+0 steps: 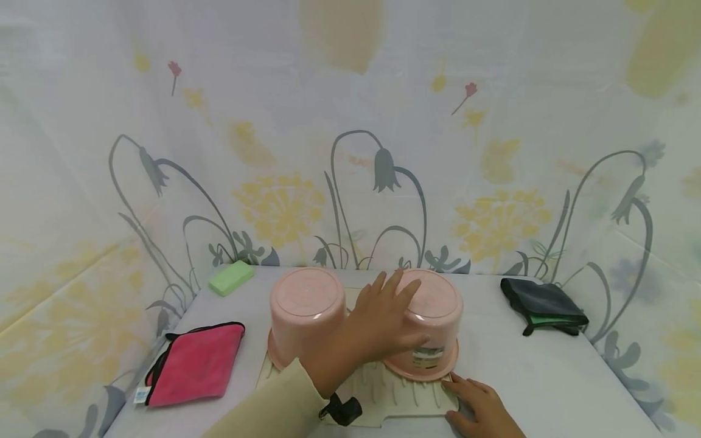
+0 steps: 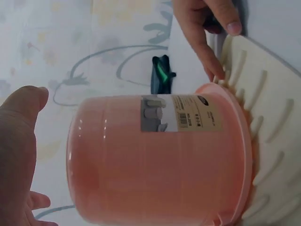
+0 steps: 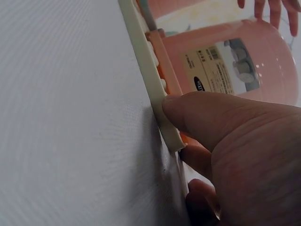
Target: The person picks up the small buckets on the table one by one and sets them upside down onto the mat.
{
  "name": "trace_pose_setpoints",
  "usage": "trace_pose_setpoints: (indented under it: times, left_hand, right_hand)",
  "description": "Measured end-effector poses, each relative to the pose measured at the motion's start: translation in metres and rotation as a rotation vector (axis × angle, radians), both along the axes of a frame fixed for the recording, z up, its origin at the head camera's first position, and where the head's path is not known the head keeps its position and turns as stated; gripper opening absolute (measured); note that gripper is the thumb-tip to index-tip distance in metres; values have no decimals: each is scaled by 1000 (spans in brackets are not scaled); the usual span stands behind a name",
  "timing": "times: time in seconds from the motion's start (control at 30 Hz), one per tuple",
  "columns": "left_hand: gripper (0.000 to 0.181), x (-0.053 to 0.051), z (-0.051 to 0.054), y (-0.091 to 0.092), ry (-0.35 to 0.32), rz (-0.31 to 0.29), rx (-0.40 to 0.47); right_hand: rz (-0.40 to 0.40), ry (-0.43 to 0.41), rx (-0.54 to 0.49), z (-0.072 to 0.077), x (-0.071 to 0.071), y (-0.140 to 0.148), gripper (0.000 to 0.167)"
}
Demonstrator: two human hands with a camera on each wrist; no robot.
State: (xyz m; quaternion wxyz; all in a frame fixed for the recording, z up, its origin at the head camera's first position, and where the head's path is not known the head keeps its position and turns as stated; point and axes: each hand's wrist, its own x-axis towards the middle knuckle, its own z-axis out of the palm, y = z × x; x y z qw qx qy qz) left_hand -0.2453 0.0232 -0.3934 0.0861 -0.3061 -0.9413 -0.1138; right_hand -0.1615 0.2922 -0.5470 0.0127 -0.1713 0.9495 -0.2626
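Note:
Two pink plastic buckets stand upside down side by side on a cream ridged draining tray (image 1: 378, 398). My left hand (image 1: 372, 322), fingers spread, is at the right bucket (image 1: 438, 298), whose label faces me. The left wrist view shows a gap between the thumb and that bucket (image 2: 141, 165). Behind my left forearm, the left bucket (image 1: 306, 298) is partly hidden. At the tray's near right corner, my right hand (image 1: 482, 404) pinches the edge; the right wrist view has its thumb (image 3: 193, 110) on the rim, fingers partly hidden behind.
A folded pink-red cloth (image 1: 197, 368) with black edging lies at the left. Behind it sits a light green sponge (image 1: 231, 278). A folded dark cloth (image 1: 542, 304) with green inside is at the right back. A flower-printed curtain (image 1: 350, 91) encloses the white table (image 1: 504, 365).

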Motion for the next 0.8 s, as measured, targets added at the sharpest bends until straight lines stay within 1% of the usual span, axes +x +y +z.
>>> trace_pose_setpoints:
  times: [0.03, 0.1, 0.2, 0.27, 0.33, 0.4, 0.43, 0.47, 0.5, 0.57, 0.7, 0.8]
  left_hand:
    - [93, 3, 1, -4, 5, -4, -2]
    - [91, 6, 4, -13, 19, -8, 2]
    - [88, 10, 8, -31, 25, -8, 55]
    - [86, 11, 11, -46, 27, -2, 103]
    - [85, 13, 14, -61, 15, 6, 156]
    - [85, 13, 18, -74, 15, 20, 190]
    - [84, 14, 19, -81, 18, 31, 201]
    - [84, 14, 20, -87, 19, 39, 216]
    - [84, 13, 20, -93, 20, 51, 227]
    - [83, 13, 20, -105, 50, 69, 239]
    - [79, 13, 18, -127, 103, 106, 243]
    - [79, 13, 16, -143, 116, 154, 221]
  right_hand:
    - [4, -16, -16, 0, 0, 0, 56]
    - [24, -3, -14, 0, -2, 1, 55]
    - [29, -19, -12, 6, -4, 1, 50]
    - [-40, -56, -32, 13, -3, -2, 45]
    - [-147, -132, -84, 22, 1, -5, 40]
    - [-255, -157, -104, 31, 5, -7, 35]
    - [-294, -154, -110, 35, 7, -7, 32]
    - [-314, -144, -104, 39, 8, -6, 29]
    - [-327, -131, -90, 43, 9, -5, 27]
    - [-348, -109, -60, 52, 9, -1, 26]
    - [-359, -80, -13, 67, 8, 12, 32]
    - [-328, -23, 41, 77, 5, 22, 37]
